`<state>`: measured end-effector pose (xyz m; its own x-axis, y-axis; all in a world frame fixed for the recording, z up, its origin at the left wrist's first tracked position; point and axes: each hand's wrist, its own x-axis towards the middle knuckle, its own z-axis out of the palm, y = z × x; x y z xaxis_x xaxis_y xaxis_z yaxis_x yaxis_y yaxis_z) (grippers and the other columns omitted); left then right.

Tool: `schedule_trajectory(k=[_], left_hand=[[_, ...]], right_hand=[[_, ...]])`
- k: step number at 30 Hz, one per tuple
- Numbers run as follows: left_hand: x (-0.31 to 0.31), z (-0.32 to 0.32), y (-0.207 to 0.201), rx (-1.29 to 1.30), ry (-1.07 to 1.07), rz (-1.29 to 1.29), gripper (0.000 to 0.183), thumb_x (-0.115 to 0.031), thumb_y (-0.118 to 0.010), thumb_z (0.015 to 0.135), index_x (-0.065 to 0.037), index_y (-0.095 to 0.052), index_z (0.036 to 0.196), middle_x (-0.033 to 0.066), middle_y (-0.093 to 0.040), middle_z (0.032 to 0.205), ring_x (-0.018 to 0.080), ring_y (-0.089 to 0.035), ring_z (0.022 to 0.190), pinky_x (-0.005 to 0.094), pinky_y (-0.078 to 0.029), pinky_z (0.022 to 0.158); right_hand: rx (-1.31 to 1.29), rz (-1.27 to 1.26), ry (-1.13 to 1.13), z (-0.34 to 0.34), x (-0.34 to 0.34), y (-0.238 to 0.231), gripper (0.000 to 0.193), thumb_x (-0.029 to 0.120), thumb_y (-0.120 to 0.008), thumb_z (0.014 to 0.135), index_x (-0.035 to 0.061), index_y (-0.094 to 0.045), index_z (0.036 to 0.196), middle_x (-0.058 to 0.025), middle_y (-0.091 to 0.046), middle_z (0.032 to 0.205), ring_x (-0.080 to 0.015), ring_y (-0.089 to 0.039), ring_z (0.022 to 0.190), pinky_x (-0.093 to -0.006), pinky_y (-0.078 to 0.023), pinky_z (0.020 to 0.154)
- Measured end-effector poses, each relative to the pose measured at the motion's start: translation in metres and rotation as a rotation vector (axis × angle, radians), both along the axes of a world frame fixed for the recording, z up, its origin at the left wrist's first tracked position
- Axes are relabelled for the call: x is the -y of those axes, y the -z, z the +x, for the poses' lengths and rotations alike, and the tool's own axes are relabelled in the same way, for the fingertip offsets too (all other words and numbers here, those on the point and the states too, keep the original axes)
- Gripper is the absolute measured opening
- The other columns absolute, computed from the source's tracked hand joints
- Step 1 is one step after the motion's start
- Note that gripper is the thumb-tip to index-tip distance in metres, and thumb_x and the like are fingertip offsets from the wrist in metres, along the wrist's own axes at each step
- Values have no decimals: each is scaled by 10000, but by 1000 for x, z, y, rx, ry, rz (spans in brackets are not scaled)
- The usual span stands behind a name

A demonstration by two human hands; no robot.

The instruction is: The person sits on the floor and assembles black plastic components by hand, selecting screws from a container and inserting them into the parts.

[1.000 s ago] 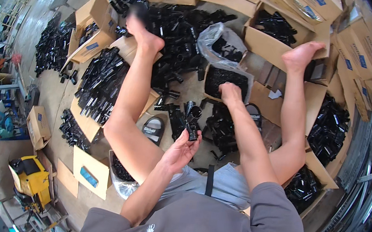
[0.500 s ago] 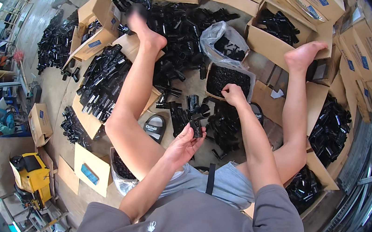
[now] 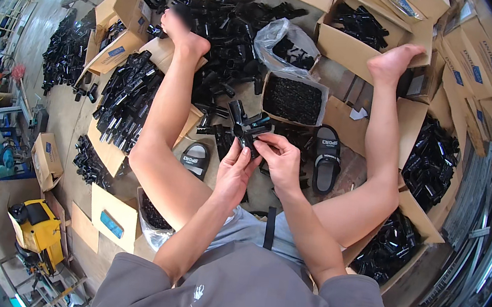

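Note:
In front of my lap, my left hand [image 3: 235, 176] is closed on a black plastic branched fitting [image 3: 248, 128], its tube-like arms pointing up and to the right. The fingertips of my right hand [image 3: 282, 161] are pinched together against the fitting's lower right side. Whatever small thing lies between those fingertips is hidden. Just beyond both hands stands an open carton [image 3: 293, 101] filled with small black pieces. Loose black fittings [image 3: 223, 141] lie on the floor beside and under my hands.
A clear plastic bag [image 3: 270, 42] with black pieces sits behind the carton. Heaps of black fittings [image 3: 129, 98] spread to the left. Slide sandals [image 3: 326, 164] lie between my legs. Open boxes [image 3: 424, 171] of fittings flank my right leg. A yellow machine [image 3: 43, 232] stands lower left.
My right hand has left the carton of small pieces and come back to the fitting in my left hand. The fitting is now raised and tilted between both hands.

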<state>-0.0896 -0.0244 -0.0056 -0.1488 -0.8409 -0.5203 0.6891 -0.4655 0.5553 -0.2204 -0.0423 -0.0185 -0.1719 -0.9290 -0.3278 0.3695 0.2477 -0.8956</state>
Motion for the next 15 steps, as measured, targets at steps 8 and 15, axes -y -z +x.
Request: schedule_trajectory(k=[8, 15], left_hand=[[-9, -12, -4, 47, -1, -69, 399, -111, -599, 1074, -155, -570, 1469, -19, -698, 1255, 94, -649, 1134, 346, -555, 1025], [-14, -13, -8, 103, 1, -83, 409, -77, -586, 1074, -121, -553, 1479, -6, -703, 1210, 87, -648, 1096, 331, -560, 1006]], right_hand=[[10, -25, 78, 0, -12, -9, 184, 25, -799, 890, -38, -774, 1061, -77, -717, 1103, -110, -690, 905, -237, -544, 775], [-20, 23, 2, -2, -14, -27, 204, 8, -766, 913, -18, -761, 1115, -73, -759, 1041, -102, -689, 932, -242, -538, 824]])
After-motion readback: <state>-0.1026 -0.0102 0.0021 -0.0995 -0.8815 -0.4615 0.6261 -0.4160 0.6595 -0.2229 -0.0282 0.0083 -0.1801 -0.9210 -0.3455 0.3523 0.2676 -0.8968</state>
